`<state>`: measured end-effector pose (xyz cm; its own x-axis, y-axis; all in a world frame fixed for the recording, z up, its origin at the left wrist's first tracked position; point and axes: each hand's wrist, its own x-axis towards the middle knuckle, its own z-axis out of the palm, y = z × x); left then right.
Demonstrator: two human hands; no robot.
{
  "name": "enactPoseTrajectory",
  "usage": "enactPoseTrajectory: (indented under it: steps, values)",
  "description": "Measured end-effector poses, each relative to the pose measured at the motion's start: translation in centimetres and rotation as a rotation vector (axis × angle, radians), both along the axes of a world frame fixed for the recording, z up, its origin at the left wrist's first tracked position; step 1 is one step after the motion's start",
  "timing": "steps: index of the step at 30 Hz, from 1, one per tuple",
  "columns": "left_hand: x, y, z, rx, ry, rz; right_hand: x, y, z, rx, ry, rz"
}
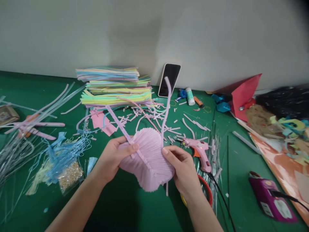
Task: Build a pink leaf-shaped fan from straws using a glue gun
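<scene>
Both hands hold a pink fan-shaped piece made of straws glued side by side, above the green table. My left hand grips its left edge, thumb pressed on a pink straw that runs diagonally across it. My right hand pinches its right edge, where another pink straw rises upright. A pink glue gun lies on the table just right of my right hand, its black cord trailing toward me.
A stack of coloured straws sits at the back, cut straw bits scattered before it. A phone leans on the wall. Blue tassels lie left, a purple power strip right, red paper and scraps far right.
</scene>
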<state>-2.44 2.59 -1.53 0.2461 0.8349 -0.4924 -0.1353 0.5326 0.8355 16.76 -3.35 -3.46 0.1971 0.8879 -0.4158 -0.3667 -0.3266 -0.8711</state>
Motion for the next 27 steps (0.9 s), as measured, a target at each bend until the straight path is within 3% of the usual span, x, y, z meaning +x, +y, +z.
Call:
enactPoseTrajectory:
  steps: [11,27]
  values:
    - [-0.1,0.1,-0.6,-0.055,-0.074,-0.005,-0.5,0.6,-0.2,-0.001,-0.12,0.041]
    - [-1.2,0.7,-0.7,-0.039,0.055,-0.091,-0.4,1.2,-0.2,-0.004,-0.21,0.122]
